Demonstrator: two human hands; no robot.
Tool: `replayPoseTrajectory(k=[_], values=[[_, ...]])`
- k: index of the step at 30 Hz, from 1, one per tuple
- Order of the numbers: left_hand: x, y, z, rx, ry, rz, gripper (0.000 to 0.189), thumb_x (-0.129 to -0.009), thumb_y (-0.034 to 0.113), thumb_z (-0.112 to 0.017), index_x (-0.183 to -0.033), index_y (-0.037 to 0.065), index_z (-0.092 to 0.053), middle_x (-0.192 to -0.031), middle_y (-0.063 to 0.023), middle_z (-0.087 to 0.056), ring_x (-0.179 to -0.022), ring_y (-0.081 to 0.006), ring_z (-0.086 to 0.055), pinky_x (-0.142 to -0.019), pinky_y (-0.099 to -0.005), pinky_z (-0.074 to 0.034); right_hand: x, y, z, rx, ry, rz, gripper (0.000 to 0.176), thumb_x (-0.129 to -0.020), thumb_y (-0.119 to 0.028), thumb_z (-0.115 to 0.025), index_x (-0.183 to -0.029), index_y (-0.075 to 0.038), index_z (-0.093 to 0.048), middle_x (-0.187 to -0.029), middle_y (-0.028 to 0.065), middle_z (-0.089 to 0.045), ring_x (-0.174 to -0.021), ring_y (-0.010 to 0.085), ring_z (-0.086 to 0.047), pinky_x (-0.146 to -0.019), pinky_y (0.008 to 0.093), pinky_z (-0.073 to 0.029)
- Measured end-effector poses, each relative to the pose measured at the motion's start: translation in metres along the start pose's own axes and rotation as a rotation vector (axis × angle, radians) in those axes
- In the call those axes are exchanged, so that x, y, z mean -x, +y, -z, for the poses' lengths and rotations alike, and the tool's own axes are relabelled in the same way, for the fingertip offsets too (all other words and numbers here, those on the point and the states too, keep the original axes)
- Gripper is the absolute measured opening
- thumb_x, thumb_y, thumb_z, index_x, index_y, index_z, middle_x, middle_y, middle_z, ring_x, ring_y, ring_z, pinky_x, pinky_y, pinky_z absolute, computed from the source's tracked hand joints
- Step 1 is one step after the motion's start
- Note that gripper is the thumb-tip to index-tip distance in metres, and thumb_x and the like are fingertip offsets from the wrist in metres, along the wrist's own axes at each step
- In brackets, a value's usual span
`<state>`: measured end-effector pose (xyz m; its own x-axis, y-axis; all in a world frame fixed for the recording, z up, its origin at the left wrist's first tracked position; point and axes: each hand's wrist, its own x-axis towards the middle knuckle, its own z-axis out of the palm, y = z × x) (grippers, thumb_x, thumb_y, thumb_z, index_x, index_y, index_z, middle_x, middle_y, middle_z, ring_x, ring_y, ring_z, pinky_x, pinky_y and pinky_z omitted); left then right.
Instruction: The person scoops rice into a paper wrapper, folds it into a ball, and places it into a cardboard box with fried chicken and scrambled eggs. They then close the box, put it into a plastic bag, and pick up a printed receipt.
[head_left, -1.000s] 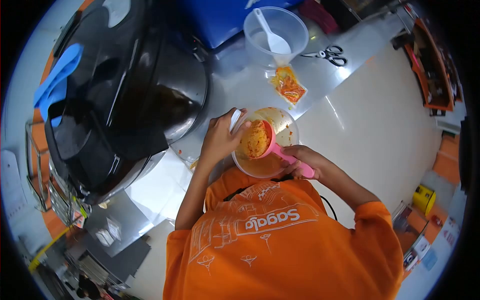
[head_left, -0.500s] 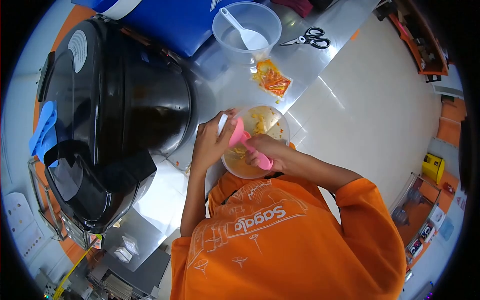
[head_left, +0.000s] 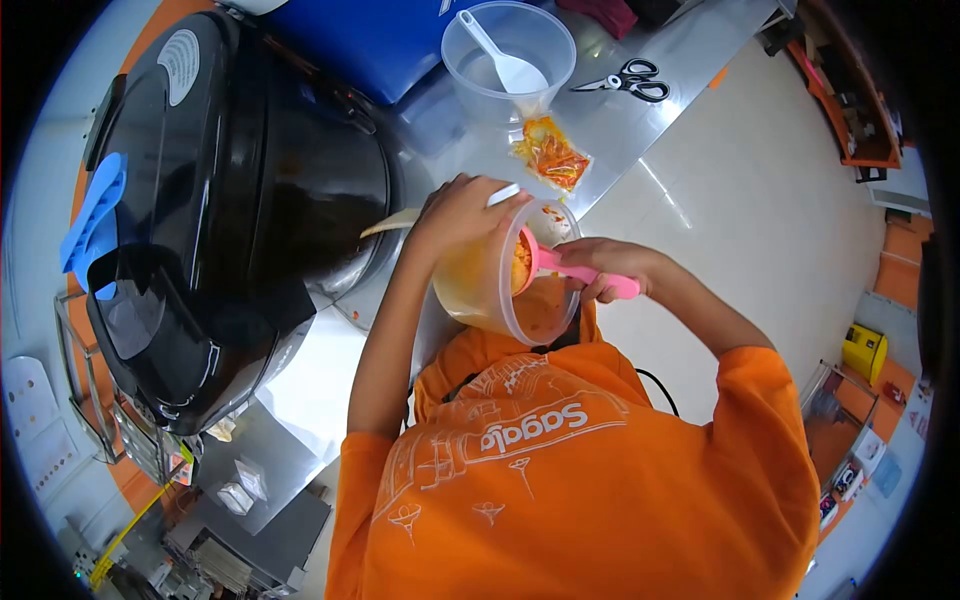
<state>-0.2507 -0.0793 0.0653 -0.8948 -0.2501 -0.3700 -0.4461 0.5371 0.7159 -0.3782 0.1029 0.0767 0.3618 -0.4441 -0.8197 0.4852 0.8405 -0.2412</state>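
Note:
A clear plastic tub [head_left: 470, 285] is tilted on its side near my body, its mouth facing right. My left hand [head_left: 465, 215] grips it from above, with a white handle sticking out by the fingers and a pale utensil end [head_left: 390, 222] showing to the left. My right hand [head_left: 610, 265] is closed on the handle of a pink scoop [head_left: 600, 280]. The scoop's bowl is inside the tub's mouth and holds orange-yellow food [head_left: 521, 265]. Orange residue coats the tub's inner wall.
Beyond the tub lie a stained clear packet [head_left: 553, 155], a second tub [head_left: 460, 50] with a white paddle [head_left: 515, 72], and black-handled scissors [head_left: 640, 82]. A large black cooker [head_left: 320, 190] stands at left, a blue box [head_left: 350, 40] behind. The metal counter's edge [head_left: 650, 140] runs diagonally.
The near tub has gone from upright to tilted, its mouth now facing right. My right hand has moved right with the scoop, which now shows food in its bowl.

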Motion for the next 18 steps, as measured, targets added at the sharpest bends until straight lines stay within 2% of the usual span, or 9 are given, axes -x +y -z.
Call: replayPoseTrajectory(k=[1,4,7,9,10,14,16,18], values=[[-0.013,0.001,0.0,-0.046,-0.066,0.019,0.034,-0.082,0.044,-0.049,-0.092,0.016,-0.065,-0.086,-0.015,-0.062,-0.084,-0.0336,-0.058,-0.073,-0.0366,-0.046,0.002,-0.004,0.002,0.077,0.069,-0.024,0.041,-0.088,-0.02,-0.042,-0.127,-0.014,-0.032,-0.07,0.0024,-0.042,-0.041,0.0028,-0.033,-0.031,0.0136,-0.026],[-0.041,-0.003,-0.011,-0.04,-0.105,-0.173,0.041,-0.081,0.047,-0.049,-0.089,0.01,-0.065,-0.087,-0.0126,-0.064,-0.084,-0.0284,-0.06,-0.074,-0.0354,-0.046,0.002,-0.013,0.011,0.36,0.171,-0.055,0.037,-0.087,-0.022,-0.041,-0.122,-0.012,-0.035,-0.07,0.0012,-0.04,-0.043,0.0031,-0.034,-0.034,0.0159,-0.029],[-0.068,0.0,-0.019,0.219,-0.411,-0.308,0.052,-0.081,0.051,-0.047,-0.092,0.003,-0.063,-0.088,-0.0185,-0.062,-0.074,-0.027,-0.059,-0.067,-0.0345,-0.044,-0.001,-0.019,0.009,0.639,0.201,-0.125,0.034,-0.087,-0.022,-0.039,-0.12,-0.011,-0.036,-0.071,0.0005,-0.038,-0.044,0.0045,-0.035,-0.035,0.0178,-0.032],[-0.083,0.007,-0.027,0.074,-0.543,-0.211,0.055,-0.079,0.054,-0.048,-0.095,0.003,-0.062,-0.086,-0.0173,-0.062,-0.073,-0.0261,-0.058,-0.068,-0.0337,-0.044,-0.005,-0.017,0.006,0.874,0.18,-0.146,0.034,-0.087,-0.021,-0.039,-0.12,-0.011,-0.037,-0.071,0.0001,-0.038,-0.045,0.0051,-0.036,-0.035,0.0184,-0.032],[-0.089,0.008,-0.031,-0.001,-0.612,-0.16,0.057,-0.078,0.056,-0.048,-0.096,0.003,-0.062,-0.085,-0.0167,-0.062,-0.073,-0.0257,-0.058,-0.068,-0.0333,-0.044,-0.008,-0.014,0.008,0.853,0.155,-0.136,0.035,-0.086,-0.021,-0.039,-0.12,-0.012,-0.037,-0.071,-0.0003,-0.039,-0.046,0.0057,-0.037,-0.035,0.0189,-0.033],[-0.101,-0.001,-0.051,0.035,-0.635,-0.193,0.06,-0.077,0.057,-0.049,-0.094,0.001,-0.061,-0.082,-0.0168,-0.061,-0.076,-0.0233,-0.057,-0.069,-0.0327,-0.042,-0.025,0.001,0.017,0.429,-0.065,-0.223,0.035,-0.088,-0.022,-0.041,-0.122,-0.012,-0.036,-0.073,0.0004,-0.042,-0.044,0.0058,-0.036,-0.033,0.0182,-0.031],[-0.095,-0.001,-0.046,-0.011,-0.595,-0.196,0.059,-0.077,0.056,-0.049,-0.092,-0.001,-0.061,-0.085,-0.0173,-0.061,-0.079,-0.0223,-0.057,-0.071,-0.0329,-0.042,-0.031,0.009,0.006,0.259,-0.084,-0.162,0.034,-0.089,-0.021,-0.041,-0.121,-0.012,-0.036,-0.071,0.0008,-0.042,-0.042,0.0055,-0.035,-0.032,0.0181,-0.03],[-0.096,-0.005,-0.043,-0.065,-0.635,-0.16,0.049,-0.078,0.048,-0.053,-0.092,0.003,-0.064,-0.085,-0.0123,-0.064,-0.077,-0.0201,-0.058,-0.068,-0.0319,-0.043,-0.031,0.011,-0.017,0.097,-0.068,-0.09,0.03,-0.089,-0.019,-0.042,-0.118,-0.012,-0.038,-0.068,0.0021,-0.042,-0.04,0.0053,-0.034,-0.031,0.0174,-0.028]])
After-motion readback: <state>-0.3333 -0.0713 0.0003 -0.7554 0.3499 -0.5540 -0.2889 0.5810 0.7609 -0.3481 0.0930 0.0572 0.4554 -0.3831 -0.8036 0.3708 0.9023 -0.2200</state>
